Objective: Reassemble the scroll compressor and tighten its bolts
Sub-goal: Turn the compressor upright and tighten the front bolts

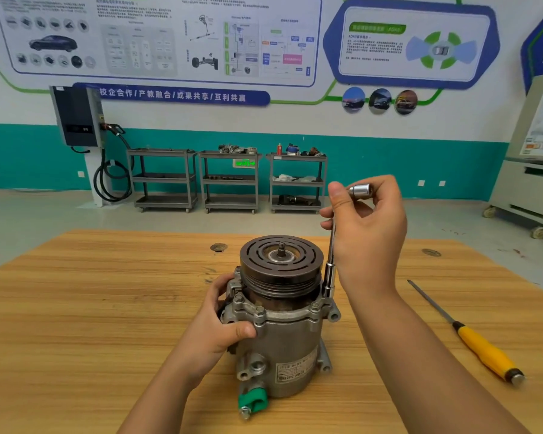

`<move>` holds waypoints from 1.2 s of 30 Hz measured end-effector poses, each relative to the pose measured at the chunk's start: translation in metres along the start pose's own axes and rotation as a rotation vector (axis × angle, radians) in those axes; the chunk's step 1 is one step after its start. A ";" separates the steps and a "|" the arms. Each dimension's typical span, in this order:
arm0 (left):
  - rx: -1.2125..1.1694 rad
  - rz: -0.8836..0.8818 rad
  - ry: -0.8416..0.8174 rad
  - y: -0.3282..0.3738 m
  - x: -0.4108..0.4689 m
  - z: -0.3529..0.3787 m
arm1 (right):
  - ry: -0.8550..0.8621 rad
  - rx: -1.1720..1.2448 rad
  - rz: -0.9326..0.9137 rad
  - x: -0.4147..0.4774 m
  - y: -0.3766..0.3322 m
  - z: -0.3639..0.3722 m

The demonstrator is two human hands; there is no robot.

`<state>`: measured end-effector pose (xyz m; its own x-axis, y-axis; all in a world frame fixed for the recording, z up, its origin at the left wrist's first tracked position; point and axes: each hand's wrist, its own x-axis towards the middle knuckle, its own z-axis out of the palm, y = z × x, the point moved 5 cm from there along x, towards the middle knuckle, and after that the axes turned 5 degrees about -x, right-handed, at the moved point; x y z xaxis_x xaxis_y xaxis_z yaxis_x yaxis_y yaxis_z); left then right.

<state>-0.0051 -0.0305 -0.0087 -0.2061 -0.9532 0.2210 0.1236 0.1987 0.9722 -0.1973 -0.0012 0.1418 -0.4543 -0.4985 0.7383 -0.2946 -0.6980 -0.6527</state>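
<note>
Left hand (pixel 223 321) grips the grey metal scroll compressor (pixel 284 333) at nine o'clock. Right hand (pixel 369 228) fingers pinch the chrome socket wrench (pixel 329 277) at three o'clock.

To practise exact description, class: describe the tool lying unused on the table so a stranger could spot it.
On the wooden table, the scroll compressor stands upright. Well to its right, a screwdriver lies flat by itself, tip pointing away. Its yellow handle sets it apart from the all-silver socket driver that the right hand holds at the compressor.
</note>
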 end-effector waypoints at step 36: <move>0.034 0.066 0.123 -0.003 -0.011 0.005 | -0.724 0.587 0.446 -0.006 0.018 0.020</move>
<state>-0.0080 -0.0192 -0.0138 -0.0782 -0.9581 0.2755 0.0992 0.2675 0.9584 -0.1830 -0.0214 0.1294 0.2510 -0.8277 0.5019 0.3218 -0.4177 -0.8497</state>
